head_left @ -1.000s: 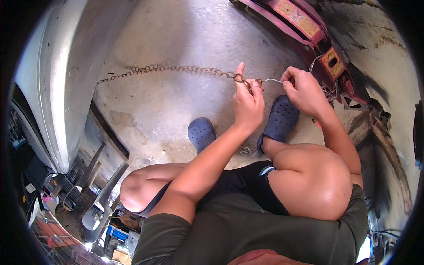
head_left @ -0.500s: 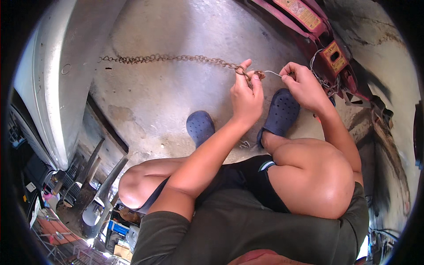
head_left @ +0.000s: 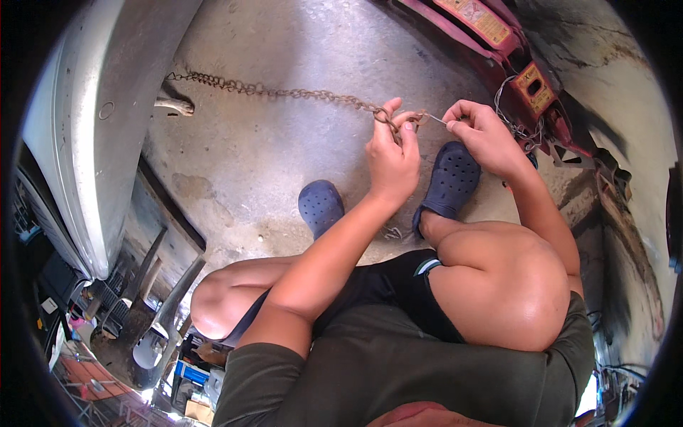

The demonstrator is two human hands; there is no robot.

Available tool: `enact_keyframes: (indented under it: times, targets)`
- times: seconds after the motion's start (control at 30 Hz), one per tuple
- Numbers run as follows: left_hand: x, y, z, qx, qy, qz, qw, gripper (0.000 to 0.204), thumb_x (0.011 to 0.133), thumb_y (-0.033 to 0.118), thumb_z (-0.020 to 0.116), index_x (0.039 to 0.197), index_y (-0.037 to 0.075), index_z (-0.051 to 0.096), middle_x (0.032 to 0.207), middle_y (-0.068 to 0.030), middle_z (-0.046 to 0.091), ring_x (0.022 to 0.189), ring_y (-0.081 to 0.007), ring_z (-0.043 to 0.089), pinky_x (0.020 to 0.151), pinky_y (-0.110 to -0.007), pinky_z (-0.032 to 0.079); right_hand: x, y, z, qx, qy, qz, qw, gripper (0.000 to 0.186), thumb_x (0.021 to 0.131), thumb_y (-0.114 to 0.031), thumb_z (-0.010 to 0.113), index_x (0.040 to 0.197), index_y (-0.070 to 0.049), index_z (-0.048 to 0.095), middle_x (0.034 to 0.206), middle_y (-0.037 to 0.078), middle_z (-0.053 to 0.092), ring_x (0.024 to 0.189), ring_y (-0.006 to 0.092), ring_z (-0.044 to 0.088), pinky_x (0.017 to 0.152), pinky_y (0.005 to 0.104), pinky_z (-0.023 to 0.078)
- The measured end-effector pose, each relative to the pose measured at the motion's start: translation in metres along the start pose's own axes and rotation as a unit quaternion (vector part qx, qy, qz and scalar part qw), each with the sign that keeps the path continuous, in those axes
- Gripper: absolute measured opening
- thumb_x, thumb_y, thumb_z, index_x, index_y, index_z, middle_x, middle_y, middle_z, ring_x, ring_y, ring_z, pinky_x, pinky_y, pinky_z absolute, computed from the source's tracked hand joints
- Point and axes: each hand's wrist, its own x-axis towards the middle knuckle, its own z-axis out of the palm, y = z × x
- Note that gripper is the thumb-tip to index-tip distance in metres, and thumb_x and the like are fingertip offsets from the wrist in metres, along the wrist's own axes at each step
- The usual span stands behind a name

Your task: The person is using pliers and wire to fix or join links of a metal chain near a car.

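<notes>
A rusty chain (head_left: 306, 93) stretches from the left, beside the pale metal panel, across to my left hand (head_left: 393, 158). My left fingers are closed around its end links, near a brownish ring or hook whose shape I cannot make out. A thin pale wire (head_left: 437, 119) spans the short gap between that end and my right hand (head_left: 485, 139). The thumb and forefinger of my right hand pinch the wire. Both hands hang in front of my knees, above the dark blue clogs (head_left: 455, 171) on my feet.
An animal's paw (head_left: 176, 106) shows at the left, under the chain, by the pale curved metal panel (head_left: 107, 128). Red machinery (head_left: 491, 43) with loose wire (head_left: 525, 133) looped on it stands at the right along a wall (head_left: 619, 92). Concrete floor (head_left: 235, 156) lies below.
The chain's far left end has shifted upward in view, and an animal's paw has appeared beside it. My hands have drawn slightly closer together, with less wire showing between them.
</notes>
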Motion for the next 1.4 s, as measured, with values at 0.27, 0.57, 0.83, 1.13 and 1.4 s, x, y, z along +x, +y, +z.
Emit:
enact_keyframes:
  times: [0.27,0.57,0.83,1.13,1.4]
  targets:
    - [-0.004,0.001,-0.001,-0.047,-0.037,-0.023,0.998,0.036,0.108,0.019,0.048,0.137,-0.003,0.05,0.109,-0.0119,0.073,0.093,-0.0143,0.065,0.083,-0.028,0.052,0.009,0.007,0.009,0.221,-0.085,0.025,0.971,0.01,0.097,-0.011,0.062,0.1,-0.002,0.065,0.08,-0.007,0.056,0.069,0.0026,0.047,0.06,0.0229,0.037]
    - [-0.002,-0.008,-0.007,-0.006,-0.05,0.001,0.999,0.049,0.111,0.03,0.04,0.145,-0.004,0.05,0.105,-0.0062,0.068,0.086,-0.0115,0.058,0.077,-0.028,0.048,0.011,-0.021,0.019,-0.036,0.032,-0.089,0.995,0.017,0.092,-0.012,0.065,0.095,0.004,0.067,0.069,0.006,0.062,0.062,0.0106,0.053,0.057,0.0334,0.043]
    - [0.014,-0.009,-0.018,-0.118,-0.148,-0.066,0.98,0.052,0.105,0.026,0.037,0.143,-0.005,0.055,0.116,-0.0105,0.069,0.093,-0.0134,0.059,0.082,-0.029,0.047,0.033,0.014,0.013,0.085,-0.08,-0.111,0.987,0.012,0.095,-0.01,0.063,0.096,0.002,0.066,0.067,-0.004,0.055,0.061,0.0044,0.048,0.054,0.0268,0.038]
    - [0.031,-0.025,-0.032,-0.141,-0.253,-0.153,0.945,0.043,0.106,0.025,0.039,0.129,-0.004,0.061,0.116,-0.0115,0.072,0.103,-0.017,0.066,0.094,-0.032,0.049,0.039,0.003,0.023,0.244,-0.112,-0.099,0.958,0.015,0.094,-0.006,0.06,0.108,-0.002,0.06,0.069,-0.005,0.055,0.061,0.0029,0.045,0.056,0.0249,0.036]
    - [0.033,0.005,-0.038,-0.169,-0.028,0.001,0.985,0.013,0.104,0.013,0.058,0.11,0.002,0.062,0.105,-0.0063,0.07,0.099,-0.0124,0.063,0.094,-0.031,0.048,0.054,-0.014,0.013,0.219,-0.16,-0.148,0.951,0.021,0.091,-0.006,0.062,0.111,-0.003,0.068,0.072,-0.006,0.057,0.063,0.0007,0.046,0.058,0.0216,0.037]
